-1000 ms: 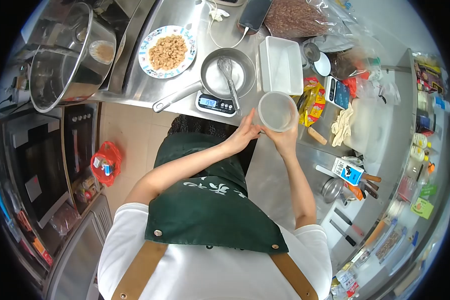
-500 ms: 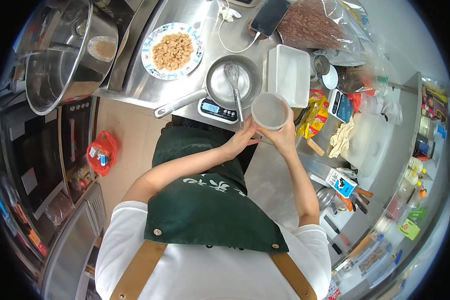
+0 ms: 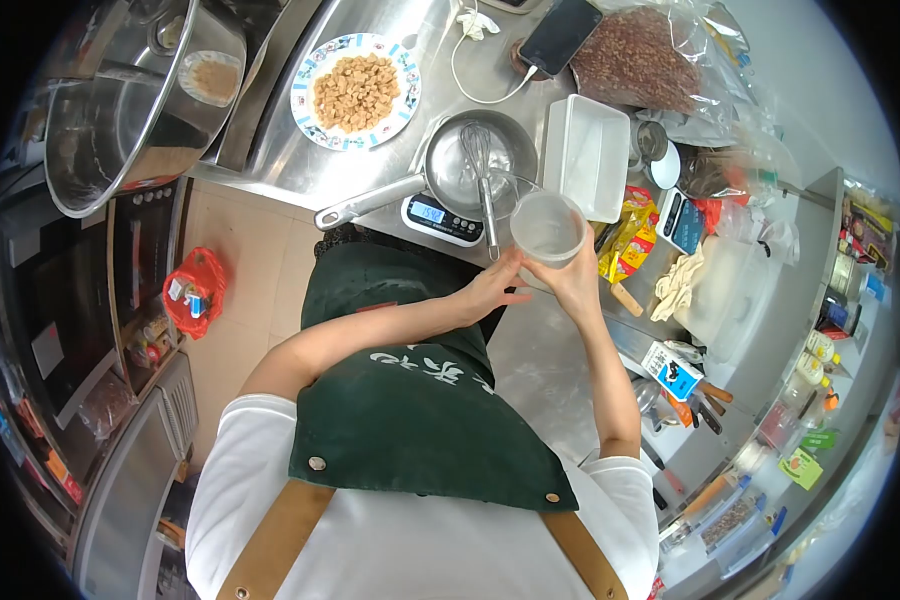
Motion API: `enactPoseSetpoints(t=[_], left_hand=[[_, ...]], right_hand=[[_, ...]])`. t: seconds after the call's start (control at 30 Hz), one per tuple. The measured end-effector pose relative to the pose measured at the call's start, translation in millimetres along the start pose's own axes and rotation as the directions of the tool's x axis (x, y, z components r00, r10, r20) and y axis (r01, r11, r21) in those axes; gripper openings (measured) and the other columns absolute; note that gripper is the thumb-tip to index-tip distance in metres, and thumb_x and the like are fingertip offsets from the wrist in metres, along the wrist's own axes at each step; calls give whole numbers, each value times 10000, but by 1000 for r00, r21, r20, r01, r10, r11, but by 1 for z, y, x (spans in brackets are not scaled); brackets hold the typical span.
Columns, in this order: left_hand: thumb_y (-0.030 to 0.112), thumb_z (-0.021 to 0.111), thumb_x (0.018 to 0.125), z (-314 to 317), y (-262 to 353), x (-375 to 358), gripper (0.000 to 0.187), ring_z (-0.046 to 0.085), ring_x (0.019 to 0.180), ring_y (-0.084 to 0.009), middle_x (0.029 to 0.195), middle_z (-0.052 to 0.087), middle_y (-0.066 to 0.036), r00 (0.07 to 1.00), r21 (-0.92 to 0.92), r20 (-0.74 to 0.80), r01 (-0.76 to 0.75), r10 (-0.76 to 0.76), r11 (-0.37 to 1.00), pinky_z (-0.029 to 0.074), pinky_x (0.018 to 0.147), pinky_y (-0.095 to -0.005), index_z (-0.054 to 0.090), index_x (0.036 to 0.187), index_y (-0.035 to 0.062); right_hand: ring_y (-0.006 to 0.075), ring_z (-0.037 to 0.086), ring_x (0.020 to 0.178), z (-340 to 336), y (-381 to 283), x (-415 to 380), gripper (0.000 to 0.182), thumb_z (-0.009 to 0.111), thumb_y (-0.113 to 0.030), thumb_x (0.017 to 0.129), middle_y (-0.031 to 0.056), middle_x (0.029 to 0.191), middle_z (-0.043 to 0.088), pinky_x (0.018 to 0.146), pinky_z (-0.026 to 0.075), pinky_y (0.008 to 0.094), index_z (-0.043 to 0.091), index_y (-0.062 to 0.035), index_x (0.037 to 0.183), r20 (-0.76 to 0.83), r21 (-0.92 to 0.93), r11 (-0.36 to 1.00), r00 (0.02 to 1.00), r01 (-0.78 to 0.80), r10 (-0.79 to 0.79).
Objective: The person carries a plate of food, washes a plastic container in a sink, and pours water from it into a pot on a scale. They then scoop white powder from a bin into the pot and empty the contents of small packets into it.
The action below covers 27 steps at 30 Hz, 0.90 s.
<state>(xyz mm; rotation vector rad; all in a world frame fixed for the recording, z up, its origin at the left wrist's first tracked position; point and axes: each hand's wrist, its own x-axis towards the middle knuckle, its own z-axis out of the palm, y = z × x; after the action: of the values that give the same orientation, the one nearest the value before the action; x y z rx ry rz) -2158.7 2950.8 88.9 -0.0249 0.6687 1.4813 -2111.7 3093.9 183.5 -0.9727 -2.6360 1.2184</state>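
A round translucent plastic tub (image 3: 548,228) is tilted at the right edge of the saucepan (image 3: 438,172). My right hand (image 3: 573,285) is wrapped round the tub's near right side. My left hand (image 3: 485,290) has its fingers against the tub's lower left side; part of their grip is hidden. The steel saucepan stands on a digital scale (image 3: 450,222) with a lit blue display, its handle pointing left. A wire whisk (image 3: 485,190) leans in the pan, handle over the near rim. Clear liquid seems to lie in the pan.
A patterned plate (image 3: 305,105) of light brown chunks sits behind left. To the right are a white rectangular container (image 3: 587,165), yellow packets (image 3: 630,235), a second scale (image 3: 680,220) and a cloth (image 3: 678,285). A phone (image 3: 560,38) charges at the back. A large steel bowl (image 3: 120,150) stands left.
The tub stays in my hands at the pan's edge, its tilt slightly changed. My left fingers have spread a little. The whole view has shifted slightly.
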Motion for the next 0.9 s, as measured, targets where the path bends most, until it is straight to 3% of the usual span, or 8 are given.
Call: enactPoseSetpoints(t=[0.23, 0.9], left_hand=[[502, 322, 1008, 5, -1, -3, 631, 429, 1223, -298, 1433, 279, -63, 999, -75, 2, 35, -35, 997, 413, 1049, -478, 166, 1495, 132], [534, 328, 995, 9, 2, -12, 668, 429, 1189, -300, 1370, 314, -71, 998, -156, 17, 62, -60, 986, 439, 1029, -475, 234, 1447, 52]], right_hand=[[292, 545, 1188, -5, -13, -3, 942, 884, -286, 617, 185, 1276, 534, 989, 439, 378, 376, 30, 1345, 22, 7, 999, 999, -34, 34], [299, 571, 1146, -6, -23, -4, 909, 872, -211, 613, 204, 1232, 550, 955, 460, 373, 377, 59, 1327, 46, -87, 995, 998, -47, 51]])
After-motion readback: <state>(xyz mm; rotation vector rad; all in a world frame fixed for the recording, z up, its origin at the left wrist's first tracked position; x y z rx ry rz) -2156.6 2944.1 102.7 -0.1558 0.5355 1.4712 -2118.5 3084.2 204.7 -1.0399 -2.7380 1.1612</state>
